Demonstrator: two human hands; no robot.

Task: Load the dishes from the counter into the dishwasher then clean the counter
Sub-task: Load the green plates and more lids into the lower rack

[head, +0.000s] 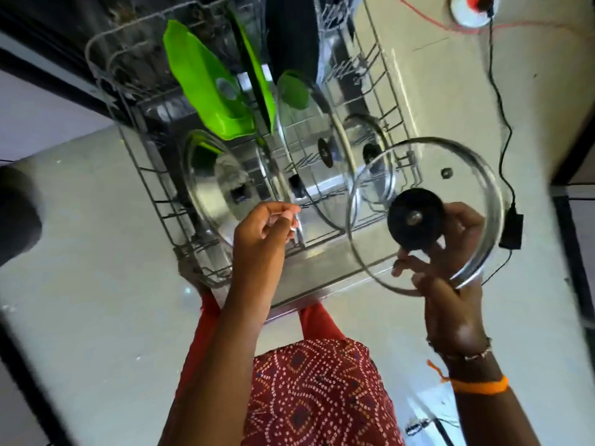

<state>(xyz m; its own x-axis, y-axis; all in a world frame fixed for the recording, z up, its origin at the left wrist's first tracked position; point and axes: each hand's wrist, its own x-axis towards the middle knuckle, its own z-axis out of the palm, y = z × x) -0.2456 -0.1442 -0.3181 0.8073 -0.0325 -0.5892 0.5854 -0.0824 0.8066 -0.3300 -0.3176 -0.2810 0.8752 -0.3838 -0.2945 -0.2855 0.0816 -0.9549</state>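
Floor [96, 252]: pale, glossy, smooth, tile-like; fills most of view; faint reflections.
Dishwasher door [325, 268]: folded down flat, brushed steel, reflective, under rack.
Dishwasher rack [154, 175]: pulled out over door; grey wire grid, rectangular, w/ upright tines; blurred at far end.
Dark panel [289, 37]: large, flat, black, standing on edge at back of rack; exact item unclear.
Green tray [206, 85]: bright lime plastic, smooth, rounded-rect., tilted on edge in rack; 2nd green piece just right of it.
Steel lid [209, 185]: round, domed, polished metal, black knob, leaning in rack front-left.
Glass lid in rack [309, 130]: round, clear, steel-rimmed, black knob at ctr, standing on edge mid-rack; another smaller glass lid behind it to right.
Held glass lid [463, 175]: round, clear glass, thin steel rim, small vent hole, black disc knob w/ metal screw; in air beside rack's right side, above floor and door edge, not in rack.
Right hand [450, 252]: grasping held lid, fingers curled round knob from behind the glass; orange thread band plus thin bracelet at wrist.
Left hand [264, 230]: over rack's front edge, fingers loosely curled, thumb meeting fingertips; whether pinching anything cannot be told (blur).
Clothing [322, 397]: red fabric, white-dot diamond print.
Black cable [502, 123]: thin, running over floor at right to small black adapter.
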